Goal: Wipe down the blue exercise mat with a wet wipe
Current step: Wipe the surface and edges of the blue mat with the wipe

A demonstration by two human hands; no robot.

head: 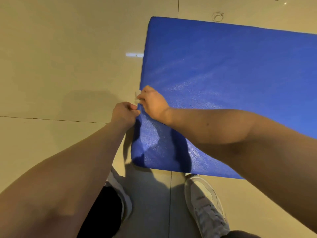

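- At the mat's near edge, the left hand (124, 112) curls its fingers round the rim of the blue exercise mat (223, 74), which spreads over the floor (68, 57) beyond both hands.
- Just beside it, the right hand (152, 102) pinches the wet wipe (137, 97) against that rim.
- Pale streaks beyond the right hand suggest the top is partly wiped; the edges seem left.

one blue exercise mat (223, 74) and one small white wet wipe (136, 97) are in view. there are two bare hands, a left hand (124, 115) and a right hand (153, 103), on two bare forearms, and two pale shoes, a left shoe (121, 191) and a right shoe (204, 203). the tiled floor (60, 57) carries two ring-shaped marks (217, 16), one cut by the frame's top edge, one bright streak of reflected light (134, 54) and three visible stretches of tile seam (51, 119).
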